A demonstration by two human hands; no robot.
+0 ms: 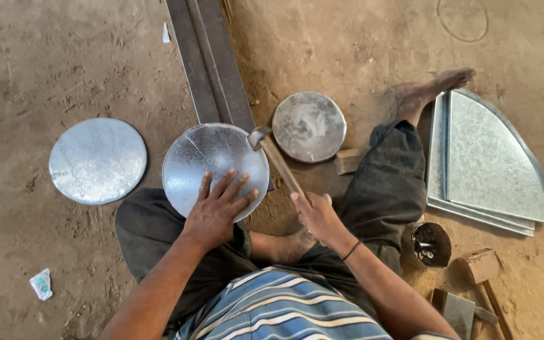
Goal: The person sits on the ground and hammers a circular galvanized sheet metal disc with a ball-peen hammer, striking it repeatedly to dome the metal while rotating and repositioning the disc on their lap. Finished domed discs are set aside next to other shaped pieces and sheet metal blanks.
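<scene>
Left hand point(216, 211) spread flat, fingers splayed, pressing on the round metal disc point(212, 165) over the knee. Right hand point(316, 216) clenched around the hammer point(276, 158) handle, head touching the disc's right rim.

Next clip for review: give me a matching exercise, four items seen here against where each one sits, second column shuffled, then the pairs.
Things:
1. hammer
2. flat metal disc
3. dished metal disc
4. quarter-circle metal sheets

Places:
A. under the left hand, resting over the steel bar
B. on the ground beside the bare foot
C. alone on the dirt at far left
D. gripped by the handle in the right hand

Pairs: 1-D, 2-C, 3-A, 4-B
</scene>
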